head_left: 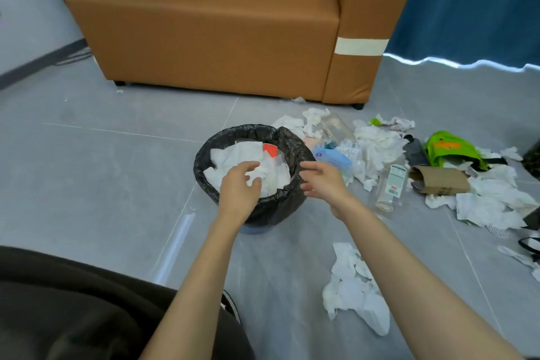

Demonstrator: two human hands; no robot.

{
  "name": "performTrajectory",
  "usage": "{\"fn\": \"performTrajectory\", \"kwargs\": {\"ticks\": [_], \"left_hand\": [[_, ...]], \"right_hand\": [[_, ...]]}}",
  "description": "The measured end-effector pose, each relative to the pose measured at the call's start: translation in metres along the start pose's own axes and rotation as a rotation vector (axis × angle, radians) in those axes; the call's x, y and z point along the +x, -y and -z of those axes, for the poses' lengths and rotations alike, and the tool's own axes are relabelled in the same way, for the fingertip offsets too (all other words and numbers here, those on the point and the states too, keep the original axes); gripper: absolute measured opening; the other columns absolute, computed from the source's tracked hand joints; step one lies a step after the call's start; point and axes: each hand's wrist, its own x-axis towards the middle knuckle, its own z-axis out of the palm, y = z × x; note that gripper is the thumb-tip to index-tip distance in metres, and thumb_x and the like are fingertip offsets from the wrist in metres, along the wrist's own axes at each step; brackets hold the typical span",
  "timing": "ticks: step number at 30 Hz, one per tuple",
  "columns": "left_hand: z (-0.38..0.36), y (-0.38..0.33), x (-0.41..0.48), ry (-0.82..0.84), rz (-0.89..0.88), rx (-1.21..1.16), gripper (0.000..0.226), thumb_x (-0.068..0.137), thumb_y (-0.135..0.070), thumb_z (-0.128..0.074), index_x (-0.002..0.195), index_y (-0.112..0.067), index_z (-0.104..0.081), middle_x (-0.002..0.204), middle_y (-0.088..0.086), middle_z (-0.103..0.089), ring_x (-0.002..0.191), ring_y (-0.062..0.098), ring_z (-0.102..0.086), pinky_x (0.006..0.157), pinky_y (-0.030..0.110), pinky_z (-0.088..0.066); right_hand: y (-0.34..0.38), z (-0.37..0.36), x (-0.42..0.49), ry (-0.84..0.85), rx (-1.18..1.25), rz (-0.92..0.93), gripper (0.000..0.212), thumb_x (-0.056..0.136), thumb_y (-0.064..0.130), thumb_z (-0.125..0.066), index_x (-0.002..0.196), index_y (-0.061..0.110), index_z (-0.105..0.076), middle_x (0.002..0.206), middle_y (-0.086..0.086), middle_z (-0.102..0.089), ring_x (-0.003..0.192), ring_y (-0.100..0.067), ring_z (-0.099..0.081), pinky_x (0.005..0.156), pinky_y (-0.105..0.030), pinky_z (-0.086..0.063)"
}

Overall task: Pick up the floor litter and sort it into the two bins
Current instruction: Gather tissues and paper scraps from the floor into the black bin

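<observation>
A black-lined bin (201, 161) stands mid-floor, already heaped near its rim with white tissues (233, 155) and a scrap of orange-red. The person's left hand (238, 190) reaches over it, fingers (248, 166) curled and apparently pinching a tissue wad (253, 176) on top of the heap. The right hand (323, 184) hovers just beside the bin's right rim, fingers (309, 166) loosely spread and holding nothing. Much of the job looks undone: to the right lie crumpled paper (377, 146), a clear bottle (390, 187), a cardboard sleeve (441, 181) and a green bag (447, 146), with a further tissue pile (356, 292) nearer the person. A second bin is not in view. Behind, a tan sofa (204, 32) sits on the grey tiled floor (102, 155).
</observation>
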Motion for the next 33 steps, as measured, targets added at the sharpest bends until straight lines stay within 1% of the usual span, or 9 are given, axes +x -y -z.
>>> {"fn": "performTrajectory", "kwargs": {"ticks": [3, 6, 12, 15, 19, 21, 25, 29, 33], "left_hand": [[-0.026, -0.012, -0.010, 0.053, -0.042, -0.037, 0.032, 0.090, -0.008, -0.052, 0.121, -0.014, -0.059, 0.125, -0.001, -0.060, 0.098, 0.014, -0.061, 0.084, 0.016, -0.041], [-0.057, -0.019, -0.026, 0.133, -0.083, -0.036, 0.033, 0.088, -0.005, -0.052, 0.119, -0.013, -0.061, 0.116, 0.001, -0.063, 0.086, 0.010, -0.060, 0.080, 0.014, -0.041], [-0.124, -0.005, -0.067, 0.421, -0.055, 0.026, 0.037, 0.085, 0.002, -0.052, 0.120, -0.007, -0.060, 0.118, 0.006, -0.064, 0.093, 0.021, -0.064, 0.074, 0.009, -0.037], [-0.149, 0.014, -0.089, 0.559, 0.003, 0.094, 0.039, 0.084, 0.000, -0.054, 0.122, -0.007, -0.058, 0.122, 0.009, -0.062, 0.101, 0.023, -0.062, 0.081, 0.015, -0.041], [-0.171, 0.039, -0.119, 0.729, 0.026, 0.233, 0.047, 0.082, -0.013, -0.060, 0.128, -0.011, -0.054, 0.128, 0.009, -0.054, 0.116, 0.024, -0.054, 0.097, 0.022, -0.036], [-0.180, 0.051, -0.133, 0.802, 0.004, 0.279, 0.054, 0.078, -0.021, -0.062, 0.131, -0.013, -0.053, 0.131, 0.008, -0.049, 0.122, 0.025, -0.049, 0.101, 0.023, -0.032], [-0.189, 0.072, -0.151, 0.851, -0.073, 0.405, 0.056, 0.083, -0.012, -0.058, 0.137, -0.017, -0.044, 0.141, 0.003, -0.037, 0.127, 0.023, -0.040, 0.103, 0.019, -0.026], [-0.189, 0.087, -0.159, 0.801, -0.175, 0.463, 0.050, 0.083, -0.006, -0.053, 0.131, -0.021, -0.049, 0.132, 0.002, -0.040, 0.118, 0.021, -0.040, 0.098, 0.023, -0.034], [-0.188, 0.095, -0.160, 0.774, -0.152, 0.486, 0.040, 0.083, -0.014, -0.060, 0.123, -0.019, -0.053, 0.121, 0.004, -0.045, 0.108, 0.022, -0.048, 0.088, 0.028, -0.040]], "right_hand": [[-0.030, 0.026, -0.006, -0.069, 0.047, -0.095, 0.028, 0.092, 0.009, -0.052, 0.119, 0.013, -0.058, 0.101, -0.005, -0.060, 0.070, -0.015, -0.057, 0.070, -0.027, -0.050], [-0.066, 0.053, -0.015, -0.127, 0.072, -0.205, 0.028, 0.091, 0.008, -0.053, 0.118, 0.012, -0.059, 0.097, -0.006, -0.058, 0.065, -0.015, -0.055, 0.064, -0.026, -0.048], [-0.141, 0.093, -0.049, -0.153, -0.069, -0.403, 0.029, 0.088, 0.007, -0.055, 0.116, 0.010, -0.061, 0.090, -0.009, -0.055, 0.063, -0.013, -0.049, 0.057, -0.024, -0.042], [-0.173, 0.101, -0.069, -0.137, -0.163, -0.474, 0.028, 0.085, 0.004, -0.057, 0.111, 0.011, -0.063, 0.091, -0.008, -0.055, 0.067, -0.014, -0.048, 0.055, -0.024, -0.040], [-0.208, 0.097, -0.090, -0.051, -0.372, -0.424, 0.042, 0.078, 0.006, -0.068, 0.119, 0.011, -0.059, 0.101, -0.002, -0.049, 0.091, -0.014, -0.048, 0.074, -0.021, -0.040], [-0.220, 0.092, -0.099, -0.020, -0.439, -0.371, 0.048, 0.076, 0.007, -0.070, 0.122, 0.012, -0.056, 0.103, -0.003, -0.049, 0.094, -0.015, -0.049, 0.076, -0.017, -0.037], [-0.244, 0.082, -0.107, -0.013, -0.640, -0.320, 0.058, 0.076, 0.012, -0.065, 0.130, 0.021, -0.048, 0.126, -0.008, -0.045, 0.114, -0.027, -0.051, 0.096, -0.026, -0.041], [-0.256, 0.075, -0.110, 0.004, -0.808, -0.274, 0.043, 0.083, 0.013, -0.057, 0.125, 0.022, -0.049, 0.128, -0.004, -0.041, 0.114, -0.027, -0.047, 0.094, -0.030, -0.043], [-0.262, 0.072, -0.111, -0.029, -0.832, -0.269, 0.029, 0.086, 0.013, -0.055, 0.114, 0.019, -0.055, 0.121, -0.004, -0.048, 0.104, -0.025, -0.053, 0.084, -0.027, -0.043]]}}
